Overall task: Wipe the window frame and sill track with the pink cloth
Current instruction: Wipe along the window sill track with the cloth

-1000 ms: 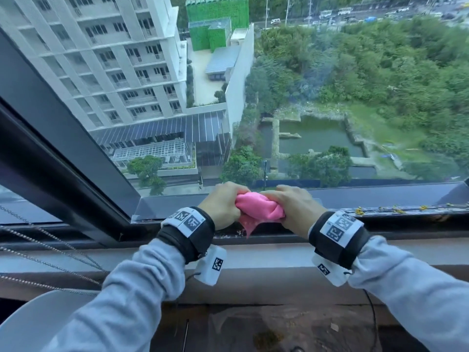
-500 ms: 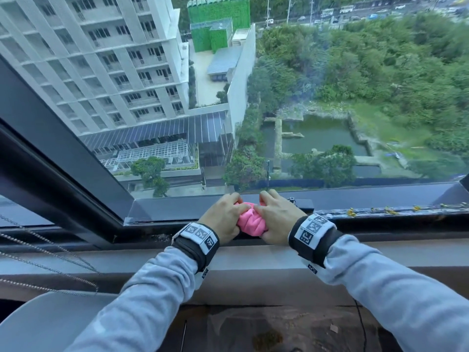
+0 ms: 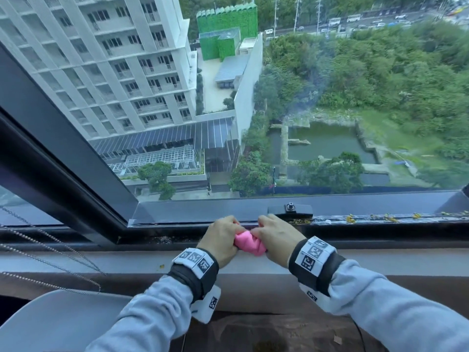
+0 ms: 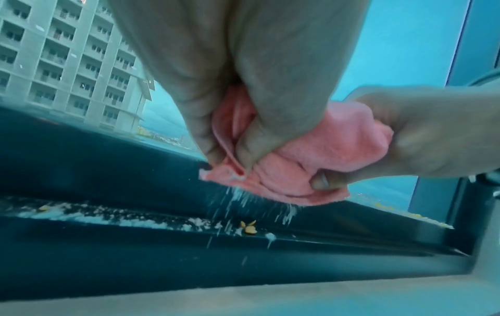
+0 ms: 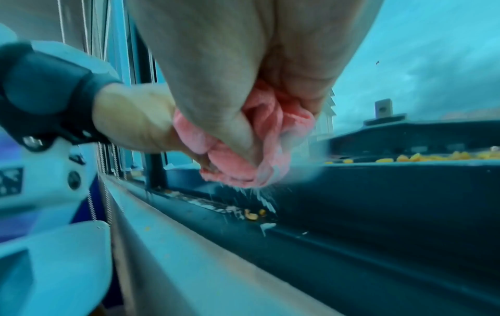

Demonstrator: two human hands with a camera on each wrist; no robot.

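Both hands grip the bunched pink cloth [image 3: 250, 243] between them, just above the dark sill track [image 3: 177, 240]. My left hand [image 3: 222, 238] holds its left end and my right hand [image 3: 275, 237] its right end. In the left wrist view the cloth [image 4: 311, 158] is squeezed tight and water drips from it onto the track [image 4: 135, 220], which carries white wet grit and yellow bits. The right wrist view shows the cloth [image 5: 270, 139] dripping too. The dark window frame [image 3: 63, 153] runs diagonally up the left.
A black latch [image 3: 290, 208] sits on the lower frame just right of my hands. Yellow petals [image 3: 390, 218] litter the track to the right. Bead chains [image 3: 50, 257] hang at the left over a white chair back [image 3: 63, 321]. The grey inner sill [image 3: 127, 260] lies below.
Both hands have dropped lower with the cloth, down to the sill track, and squeezed it smaller. Water now drips from it. The latch has come into view.
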